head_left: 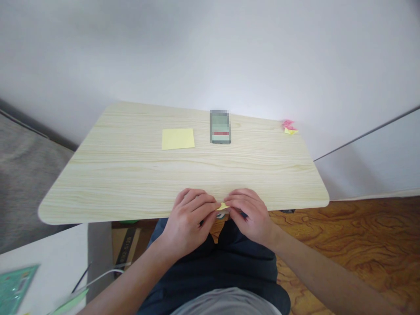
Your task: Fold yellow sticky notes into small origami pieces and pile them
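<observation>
Both hands meet at the front edge of the pale wood-grain table [131,183]. Between them is a small folded piece of yellow paper [223,206], mostly covered by fingers. My left hand [193,214] pinches its left end with thumb and fingertips. On the right end, my right hand [251,214] has its fingers closed the same way. Farther back lies a flat yellow paper sheet [178,138], apart from both hands. A phone [221,127], its screen blurred out, lies to the right of that sheet.
Crumpled or folded pink and yellow paper [290,127] sits at the table's back right corner. A white wall rises behind the table. At lower left is a white surface [42,249] with a green packet [16,286] and a cable [101,275]. A cardboard box [124,249] stands below.
</observation>
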A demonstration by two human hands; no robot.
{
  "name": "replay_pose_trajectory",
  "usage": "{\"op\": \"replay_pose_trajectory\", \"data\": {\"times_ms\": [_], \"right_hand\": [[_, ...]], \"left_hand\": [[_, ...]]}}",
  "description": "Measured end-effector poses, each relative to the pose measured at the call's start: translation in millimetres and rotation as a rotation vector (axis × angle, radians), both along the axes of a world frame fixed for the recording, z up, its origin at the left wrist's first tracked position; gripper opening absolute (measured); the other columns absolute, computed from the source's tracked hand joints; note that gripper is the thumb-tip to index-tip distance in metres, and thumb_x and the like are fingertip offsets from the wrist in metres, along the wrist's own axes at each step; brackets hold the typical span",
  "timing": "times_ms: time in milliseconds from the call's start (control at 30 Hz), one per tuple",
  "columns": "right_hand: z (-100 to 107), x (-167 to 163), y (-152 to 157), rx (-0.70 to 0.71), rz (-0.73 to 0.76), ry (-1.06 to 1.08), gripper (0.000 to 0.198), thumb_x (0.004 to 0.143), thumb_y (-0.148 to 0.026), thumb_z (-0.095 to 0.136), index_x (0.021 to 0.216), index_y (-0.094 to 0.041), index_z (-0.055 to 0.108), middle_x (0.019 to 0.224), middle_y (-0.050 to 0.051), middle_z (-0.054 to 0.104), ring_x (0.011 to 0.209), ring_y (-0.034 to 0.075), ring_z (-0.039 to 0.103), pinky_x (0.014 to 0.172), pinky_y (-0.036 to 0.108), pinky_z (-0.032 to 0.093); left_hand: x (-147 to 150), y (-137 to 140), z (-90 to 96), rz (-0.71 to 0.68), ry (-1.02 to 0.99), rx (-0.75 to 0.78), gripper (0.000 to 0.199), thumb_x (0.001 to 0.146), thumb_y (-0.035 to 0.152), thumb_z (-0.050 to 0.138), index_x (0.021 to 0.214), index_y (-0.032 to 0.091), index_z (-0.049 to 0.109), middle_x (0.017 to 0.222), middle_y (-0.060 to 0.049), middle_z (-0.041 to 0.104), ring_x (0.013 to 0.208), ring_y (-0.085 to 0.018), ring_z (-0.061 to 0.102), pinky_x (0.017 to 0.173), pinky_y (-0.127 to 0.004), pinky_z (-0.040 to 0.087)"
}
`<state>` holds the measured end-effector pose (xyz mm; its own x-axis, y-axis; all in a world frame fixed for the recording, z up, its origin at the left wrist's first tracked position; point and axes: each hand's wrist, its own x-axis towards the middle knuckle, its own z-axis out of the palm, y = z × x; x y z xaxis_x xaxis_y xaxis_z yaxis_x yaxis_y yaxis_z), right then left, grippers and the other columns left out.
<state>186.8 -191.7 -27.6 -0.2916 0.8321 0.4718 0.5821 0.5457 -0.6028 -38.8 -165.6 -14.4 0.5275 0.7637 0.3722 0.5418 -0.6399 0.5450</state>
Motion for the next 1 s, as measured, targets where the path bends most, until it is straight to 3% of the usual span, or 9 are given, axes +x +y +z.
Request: {"op": "replay_pose_trajectory", "data": {"times_ms": [100,200,300,367,500,667,833,1000], "right_hand": [[15,-2,18,-0.122,-0.02,0.114,0.015,0.094,-0.022,0.062,0.105,-0.026,0.071,0.103,0.006,0.076,0.103,0.022,0.07,0.094,0.041,0.056],[26,0,47,-0.279,-0.133,0.237,0.012,0.092,-0.033,0.067,0.099,-0.024,0.07,0.099,0.005,0.075,0.095,0.022,0.07,0.089,0.038,0.057],[29,3,85,-0.487,-0.061,0.439,0.018,0.089,-0.04,0.071,0.095,-0.022,0.069,0.089,0.003,0.076,0.081,0.018,0.07,0.073,0.032,0.056],[29,6,111,-0.537,-0.04,0.556,0.022,0.084,-0.041,0.076,0.087,-0.021,0.068,0.083,0.002,0.076,0.073,0.016,0.068,0.068,0.029,0.054],[30,10,154,-0.575,-0.022,0.667,0.024,0.075,-0.039,0.083,0.083,-0.02,0.071,0.081,0.001,0.076,0.071,0.015,0.069,0.067,0.028,0.055],[31,12,184,-0.62,-0.005,0.705,0.023,0.077,-0.038,0.08,0.093,-0.022,0.076,0.085,0.001,0.077,0.07,0.015,0.072,0.07,0.031,0.059],[27,8,192,-0.564,-0.005,0.7,0.02,0.079,-0.038,0.08,0.089,-0.021,0.075,0.079,0.001,0.077,0.07,0.016,0.073,0.071,0.033,0.06],[27,2,185,-0.474,-0.045,0.705,0.021,0.08,-0.038,0.081,0.089,-0.023,0.071,0.073,-0.001,0.075,0.067,0.017,0.073,0.068,0.033,0.061]], "left_hand": [[8,18,12.2,0.047,-0.103,-0.059,0.013,0.093,0.023,0.062,0.098,0.025,0.074,0.099,-0.004,0.076,0.098,-0.023,0.065,0.094,-0.041,0.047],[18,50,25.7,0.1,-0.138,-0.183,0.016,0.094,0.032,0.06,0.092,0.022,0.073,0.091,-0.005,0.075,0.085,-0.021,0.067,0.076,-0.034,0.049],[28,92,35.7,0.066,-0.127,-0.299,0.023,0.094,0.04,0.06,0.088,0.023,0.075,0.089,-0.003,0.077,0.08,-0.02,0.068,0.068,-0.031,0.047],[34,118,39.6,0.049,-0.154,-0.342,0.025,0.092,0.042,0.062,0.085,0.022,0.076,0.085,-0.002,0.077,0.081,-0.021,0.069,0.068,-0.03,0.047],[39,158,41.3,0.028,-0.303,-0.513,0.02,0.088,0.038,0.067,0.089,0.019,0.073,0.077,-0.003,0.076,0.074,-0.019,0.071,0.067,-0.029,0.049],[39,183,31.1,0.035,-0.471,-0.561,0.022,0.084,0.038,0.073,0.092,0.017,0.07,0.078,-0.003,0.074,0.071,-0.019,0.071,0.068,-0.029,0.051],[39,189,14.9,0.014,-0.627,-0.629,0.022,0.082,0.035,0.074,0.092,0.018,0.067,0.082,-0.002,0.073,0.07,-0.017,0.071,0.069,-0.029,0.052],[41,182,11.6,-0.016,-0.784,-0.662,0.015,0.084,0.025,0.072,0.094,0.02,0.063,0.066,0.004,0.065,0.064,-0.015,0.068,0.067,-0.027,0.052]]}}
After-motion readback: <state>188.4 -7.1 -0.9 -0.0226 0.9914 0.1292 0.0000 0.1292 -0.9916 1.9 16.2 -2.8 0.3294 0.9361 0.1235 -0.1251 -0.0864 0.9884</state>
